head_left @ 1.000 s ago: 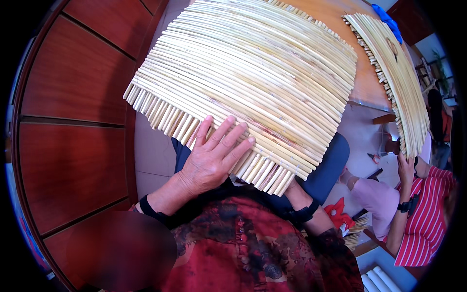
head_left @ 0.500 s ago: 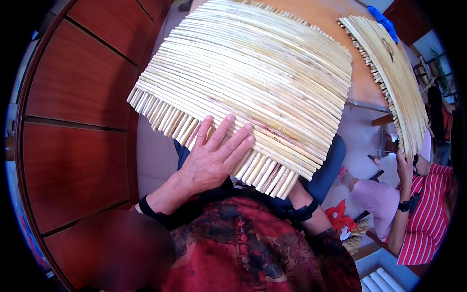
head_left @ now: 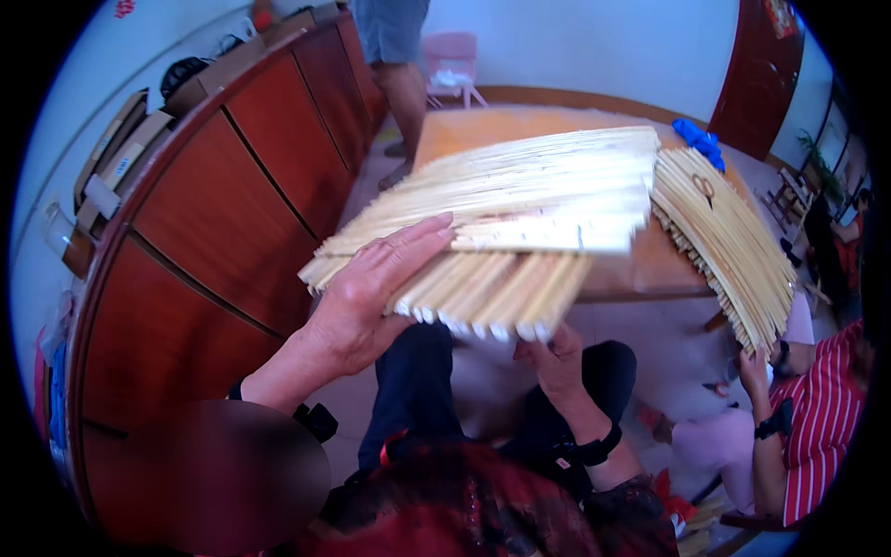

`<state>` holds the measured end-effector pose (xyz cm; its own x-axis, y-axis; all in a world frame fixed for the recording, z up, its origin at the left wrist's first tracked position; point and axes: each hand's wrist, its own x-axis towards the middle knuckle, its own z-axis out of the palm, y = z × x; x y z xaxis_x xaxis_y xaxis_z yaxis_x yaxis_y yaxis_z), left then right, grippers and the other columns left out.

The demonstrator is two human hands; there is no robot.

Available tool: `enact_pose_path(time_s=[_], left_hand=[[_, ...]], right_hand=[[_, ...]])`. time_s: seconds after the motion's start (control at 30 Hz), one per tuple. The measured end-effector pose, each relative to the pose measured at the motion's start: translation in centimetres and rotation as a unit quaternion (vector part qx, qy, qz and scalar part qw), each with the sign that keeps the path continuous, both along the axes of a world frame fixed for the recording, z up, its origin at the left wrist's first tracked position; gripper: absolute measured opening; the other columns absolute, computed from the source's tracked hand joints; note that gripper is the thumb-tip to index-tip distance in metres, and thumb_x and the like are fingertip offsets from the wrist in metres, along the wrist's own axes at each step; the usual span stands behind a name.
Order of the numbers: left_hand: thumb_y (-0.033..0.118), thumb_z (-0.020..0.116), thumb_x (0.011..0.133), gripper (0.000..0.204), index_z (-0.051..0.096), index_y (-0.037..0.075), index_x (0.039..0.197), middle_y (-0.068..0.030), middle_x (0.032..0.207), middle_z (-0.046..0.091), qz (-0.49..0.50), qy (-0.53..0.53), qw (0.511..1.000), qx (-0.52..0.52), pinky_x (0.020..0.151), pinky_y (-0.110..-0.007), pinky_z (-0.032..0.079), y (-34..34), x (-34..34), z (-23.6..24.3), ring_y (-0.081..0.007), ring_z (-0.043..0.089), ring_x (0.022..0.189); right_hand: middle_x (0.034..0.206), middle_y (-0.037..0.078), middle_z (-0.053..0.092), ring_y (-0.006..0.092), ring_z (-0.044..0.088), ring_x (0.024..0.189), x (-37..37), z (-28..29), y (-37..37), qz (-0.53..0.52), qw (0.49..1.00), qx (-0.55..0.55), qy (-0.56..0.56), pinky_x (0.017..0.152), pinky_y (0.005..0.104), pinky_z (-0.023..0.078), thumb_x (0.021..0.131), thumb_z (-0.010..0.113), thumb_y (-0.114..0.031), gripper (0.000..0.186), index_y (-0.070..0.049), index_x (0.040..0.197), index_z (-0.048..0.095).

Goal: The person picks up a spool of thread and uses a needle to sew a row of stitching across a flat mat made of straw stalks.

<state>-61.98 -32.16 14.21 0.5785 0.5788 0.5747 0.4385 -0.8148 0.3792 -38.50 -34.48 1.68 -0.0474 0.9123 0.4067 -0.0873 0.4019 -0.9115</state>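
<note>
A mat of pale, straight plant stalks (head_left: 529, 190), laid side by side in layers, slants up in front of me above my knees, its far part over the table. My left hand (head_left: 357, 297) grips its near left edge, fingers lying over the top stalks. Below the near right corner is my right hand (head_left: 561, 371), with curled fingers close under the stalk ends. Whatever it may hold is hidden and blurred. Further right, a second stalk mat (head_left: 733, 251) lies partly on the table, with scissors (head_left: 704, 189) on top.
An orange-topped table (head_left: 464, 125) stands ahead, a blue cloth (head_left: 699, 144) at its far right. Reddish wooden cabinets (head_left: 223, 232) line my left. A co-worker's hand (head_left: 754, 373) touches the second mat's near end. Another person's leg (head_left: 401, 107) stands beyond the cabinets' far end.
The mat has tilted to a flatter angle of view, its near edge raised and stalk ends facing me. My right hand now shows below it. The view has lifted, revealing more room.
</note>
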Motion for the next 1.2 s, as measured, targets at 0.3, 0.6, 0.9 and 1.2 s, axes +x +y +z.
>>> enact_pose_path(time_s=[0.3,0.6,0.9,1.2], left_hand=[[0.020,0.052,0.091,0.034,0.051,-0.003,0.117,-0.0034,0.102,0.058,0.089,-0.312,0.935,-0.140,0.084,-0.026,0.040,-1.2,-2.2,4.5,-0.0094,0.049,0.093],[0.019,0.050,0.092,0.034,0.050,-0.002,0.118,-0.0059,0.113,0.055,0.071,-0.433,0.883,-0.169,0.089,-0.027,0.037,-0.3,-4.1,4.2,-0.0127,0.049,0.103],[0.019,0.049,0.092,0.036,0.045,-0.002,0.122,-0.0086,0.116,0.053,0.084,-0.457,0.864,-0.193,0.090,-0.030,0.039,-0.7,-4.7,4.2,-0.0157,0.051,0.105],[0.017,0.049,0.092,0.035,0.046,-0.002,0.121,-0.0063,0.116,0.054,0.071,-0.458,0.865,-0.192,0.091,-0.028,0.036,-0.9,-4.5,3.9,-0.0134,0.049,0.105]], right_hand=[[0.060,0.001,0.049,0.0042,0.045,0.052,-4.0,9.1,2.6,0.020,0.990,0.122,-0.062,0.048,0.0196,0.037,0.089,0.051,-0.004,0.010,-0.002,0.097,0.056],[0.074,0.004,0.055,0.0092,0.049,0.059,-8.8,13.7,5.1,0.096,0.985,0.121,-0.072,0.054,0.0223,0.042,0.090,0.051,-0.006,0.023,-0.004,0.111,0.057],[0.072,0.001,0.053,0.0059,0.045,0.058,-10.8,14.4,7.2,0.092,0.977,0.174,-0.079,0.052,0.0213,0.042,0.091,0.049,-0.007,0.022,-0.005,0.111,0.058],[0.089,0.021,0.062,0.0276,0.064,0.075,-10.5,14.7,7.0,0.071,0.976,0.168,-0.116,0.065,0.0322,0.050,0.086,0.053,-0.003,0.021,-0.001,0.105,0.059]])
